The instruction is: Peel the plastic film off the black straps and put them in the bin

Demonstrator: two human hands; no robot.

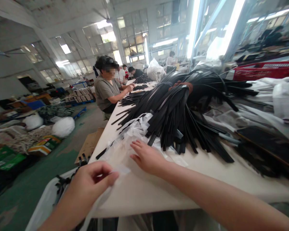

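Note:
My left hand (92,181) is closed at the table's near left corner, thumb and forefinger pinching a thin translucent white strip (122,169) that also trails down below the hand. Over the pale tabletop (144,195), my right hand (146,158) has its fingers apart and holds nothing that I can see. It is beside crumpled white translucent sheets or strips (137,128). Beyond and to the right of it lies a large heap of long flat black strips (170,118), bunched by a brown tie (186,86), their ends fanned toward me.
A white bin (44,199) with black pieces stands below the table's left edge. A person (108,89) works along the table's left side. Black items (267,147) and white wrapping (240,118) lie at the right, before a red crate (265,71). A cardboard box (89,144) is on the floor.

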